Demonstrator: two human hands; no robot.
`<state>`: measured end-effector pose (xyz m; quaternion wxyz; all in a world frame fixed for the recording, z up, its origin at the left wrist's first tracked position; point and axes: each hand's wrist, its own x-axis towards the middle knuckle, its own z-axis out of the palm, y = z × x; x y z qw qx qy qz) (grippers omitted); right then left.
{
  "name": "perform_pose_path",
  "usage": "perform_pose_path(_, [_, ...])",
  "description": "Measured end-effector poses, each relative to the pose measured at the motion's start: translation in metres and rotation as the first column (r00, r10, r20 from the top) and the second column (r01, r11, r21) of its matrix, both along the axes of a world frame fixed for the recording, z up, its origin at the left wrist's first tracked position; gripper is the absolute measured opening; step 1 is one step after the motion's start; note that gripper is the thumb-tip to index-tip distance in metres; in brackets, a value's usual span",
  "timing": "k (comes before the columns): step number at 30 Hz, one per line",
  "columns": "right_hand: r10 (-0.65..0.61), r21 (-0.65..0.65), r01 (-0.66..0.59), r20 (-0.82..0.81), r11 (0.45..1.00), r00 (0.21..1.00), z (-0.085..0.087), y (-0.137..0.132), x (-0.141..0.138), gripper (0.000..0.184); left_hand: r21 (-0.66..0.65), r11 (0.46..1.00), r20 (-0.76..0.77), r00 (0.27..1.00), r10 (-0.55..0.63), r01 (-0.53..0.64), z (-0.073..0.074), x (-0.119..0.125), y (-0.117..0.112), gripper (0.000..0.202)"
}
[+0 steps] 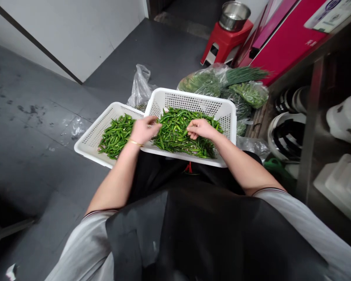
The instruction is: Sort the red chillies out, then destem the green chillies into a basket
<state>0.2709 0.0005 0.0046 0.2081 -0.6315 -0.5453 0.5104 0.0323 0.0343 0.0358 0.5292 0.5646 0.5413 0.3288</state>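
Observation:
Two white perforated plastic baskets hold green chili peppers. The nearer, right-hand basket [193, 96] rests at my lap, its left end overlapping the left basket [89, 141]. A wide heap of green chili peppers [175, 124] fills its floor; a smaller pile of chili peppers [117, 134] lies in the left basket. My left hand [144, 130], with a thin bracelet at the wrist, hovers over the edge between the baskets, thumb and fingers apart. Over the right-hand heap, my right hand [200, 129] is closed in a pinch, apparently on a green chili pepper.
Bagged green vegetables [204, 82] and a clear plastic bag [140, 86] lie beyond the baskets. Farther back, a metal pot [234, 17] stands on a red stool [226, 39]. Shelving with stacked containers [346, 119] runs along the right. A pale panel [67, 31] stands at upper left.

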Motion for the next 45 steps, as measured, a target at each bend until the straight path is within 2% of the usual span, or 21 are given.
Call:
perform_pose_path(2, [0.000,0.088,0.006,-0.072,0.996,0.997,0.016,-0.003,-0.006,0.016,-0.065,0.987,0.094,0.985,-0.143,0.149,0.000,0.026,-0.007,0.030])
perform_pose_path(3, [0.011,0.163,-0.007,-0.020,0.987,1.000,0.022,-0.007,-0.011,0.018,-0.117,0.967,0.147,0.967,-0.209,0.227,-0.002,0.040,-0.012,0.027])
perform_pose_path(5, [0.009,0.330,-0.086,0.230,0.940,0.973,0.030,-0.016,-0.018,0.024,-0.262,0.904,0.220,0.933,-0.284,0.337,-0.007,0.062,-0.024,0.023])
perform_pose_path(8, [-0.045,0.406,-0.270,0.619,0.873,0.784,0.026,-0.027,-0.022,0.034,-0.478,0.795,0.251,0.925,-0.284,0.374,-0.016,0.069,-0.033,0.022])
perform_pose_path(10, [0.016,0.307,-0.365,0.746,0.879,0.666,0.012,-0.030,-0.020,0.036,-0.540,0.778,0.248,0.944,-0.217,0.320,-0.020,0.058,-0.031,0.019])
perform_pose_path(12, [0.197,0.132,-0.471,0.787,0.872,0.584,-0.009,-0.029,-0.018,0.030,-0.518,0.829,0.229,0.968,-0.099,0.208,-0.023,0.042,-0.024,0.012])
perform_pose_path(14, [0.385,-0.030,-0.564,0.760,0.825,0.523,-0.031,-0.026,-0.019,0.023,-0.435,0.896,0.220,0.976,0.004,0.095,-0.024,0.030,-0.017,0.008])
perform_pose_path(16, [0.469,-0.095,-0.604,0.728,0.791,0.500,-0.046,-0.021,-0.021,0.020,-0.339,0.940,0.219,0.975,0.030,0.048,-0.025,0.023,-0.012,0.009])
perform_pose_path(19, [0.443,-0.030,-0.594,0.696,0.804,0.565,-0.047,-0.013,-0.015,0.014,-0.287,0.955,0.178,0.984,-0.023,0.074,-0.027,0.023,-0.011,0.008])
perform_pose_path(21, [0.386,0.061,-0.515,0.588,0.855,0.710,-0.036,-0.008,-0.007,0.008,-0.332,0.936,0.153,0.986,-0.070,0.118,-0.029,0.031,-0.015,0.005])
perform_pose_path(24, [0.176,0.128,-0.203,0.191,0.971,0.966,-0.015,-0.007,-0.004,0.006,-0.368,0.911,0.216,0.970,-0.112,0.187,-0.033,0.047,-0.022,0.013])
perform_pose_path(25, [0.084,0.120,-0.088,0.033,0.989,0.996,-0.009,-0.007,-0.006,0.009,-0.354,0.912,0.264,0.958,-0.114,0.206,-0.034,0.053,-0.024,0.017])
perform_pose_path(27, [-0.039,0.082,0.057,-0.212,0.995,0.976,0.001,-0.009,-0.013,0.016,-0.311,0.922,0.331,0.936,-0.123,0.231,-0.033,0.059,-0.028,0.025])
perform_pose_path(29, [-0.041,0.047,0.059,-0.323,0.997,0.945,0.006,-0.010,-0.018,0.022,-0.276,0.924,0.293,0.938,-0.183,0.266,-0.031,0.057,-0.028,0.028])
perform_pose_path(31, [0.042,0.008,-0.042,-0.269,0.999,0.962,0.003,-0.011,-0.017,0.029,-0.272,0.906,0.186,0.941,-0.282,0.325,-0.027,0.048,-0.026,0.026])
perform_pose_path(33, [0.187,-0.021,-0.188,-0.051,0.982,0.981,-0.008,-0.015,-0.016,0.033,-0.305,0.890,0.142,0.940,-0.310,0.340,-0.024,0.037,-0.023,0.022])
perform_pose_path(36, [0.359,-0.071,-0.358,0.355,0.931,0.863,-0.036,-0.025,-0.021,0.032,-0.377,0.882,0.263,0.946,-0.191,0.283,-0.023,0.025,-0.018,0.024])
perform_pose_path(38, [0.403,-0.113,-0.401,0.485,0.909,0.776,-0.051,-0.029,-0.024,0.028,-0.419,0.859,0.363,0.921,-0.139,0.295,-0.024,0.021,-0.017,0.028])
perform_pose_path(40, [0.468,-0.182,-0.437,0.471,0.881,0.748,-0.056,-0.030,-0.020,0.026,-0.451,0.831,0.423,0.898,-0.120,0.324,-0.026,0.020,-0.017,0.028])
perform_pose_path(42, [0.518,-0.242,-0.459,0.342,0.855,0.784,-0.047,-0.027,-0.008,0.028,-0.481,0.819,0.435,0.896,-0.089,0.314,-0.029,0.021,-0.019,0.025])
perform_pose_path(45, [0.309,-0.155,-0.290,0.115,0.944,0.944,-0.020,-0.022,0.006,0.028,-0.523,0.815,0.409,0.912,-0.016,0.249,-0.032,0.029,-0.022,0.021])
